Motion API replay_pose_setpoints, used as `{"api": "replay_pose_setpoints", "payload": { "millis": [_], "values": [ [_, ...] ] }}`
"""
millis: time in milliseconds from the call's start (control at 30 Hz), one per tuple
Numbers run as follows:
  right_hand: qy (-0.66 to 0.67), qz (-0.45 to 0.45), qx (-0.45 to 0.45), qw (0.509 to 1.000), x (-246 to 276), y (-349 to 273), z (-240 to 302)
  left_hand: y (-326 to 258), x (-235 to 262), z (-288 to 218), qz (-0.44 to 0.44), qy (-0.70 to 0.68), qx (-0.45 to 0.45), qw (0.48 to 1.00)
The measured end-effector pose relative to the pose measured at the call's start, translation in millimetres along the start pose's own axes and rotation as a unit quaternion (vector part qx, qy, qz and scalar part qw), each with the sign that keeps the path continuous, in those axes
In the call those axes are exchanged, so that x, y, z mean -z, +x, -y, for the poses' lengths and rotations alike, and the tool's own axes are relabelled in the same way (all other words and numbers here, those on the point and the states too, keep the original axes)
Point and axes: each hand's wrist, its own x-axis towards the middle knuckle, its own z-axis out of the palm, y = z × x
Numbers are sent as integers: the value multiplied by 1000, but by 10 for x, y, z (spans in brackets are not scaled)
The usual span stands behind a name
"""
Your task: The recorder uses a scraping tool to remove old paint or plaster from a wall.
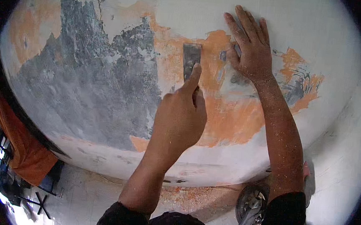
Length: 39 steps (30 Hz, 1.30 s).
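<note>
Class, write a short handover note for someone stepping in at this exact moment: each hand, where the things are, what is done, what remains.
Left hand: gripping a metal scraper, forefinger along the blade, blade flat on the wall.
Right hand: open, palm pressed on the wall beside the blade.
Done: a large patch at left is stripped to grey plaster.
Left: orange paint around and below the scraper, plus white paint beyond.
Paint flakes lie on the floor below.
</note>
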Motion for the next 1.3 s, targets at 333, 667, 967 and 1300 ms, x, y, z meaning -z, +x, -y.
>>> {"api": "replay_pose_setpoints", "payload": {
  "millis": [333,667,967,1300],
  "values": [
    [4,0,3,1000,49,-79,-42,8,-104,-101,-40,15,-50,998],
    [-3,16,0,1000,24,-83,-70,-50,-258,27,-37,22,-70,997],
    [-2,12,7,1000,13,-81,-33,65,-132,-80,-42,27,-66,997],
    [138,6,-110,984,70,-389,405,443,-355,196,-101,15,-149,984]
  ]
}}
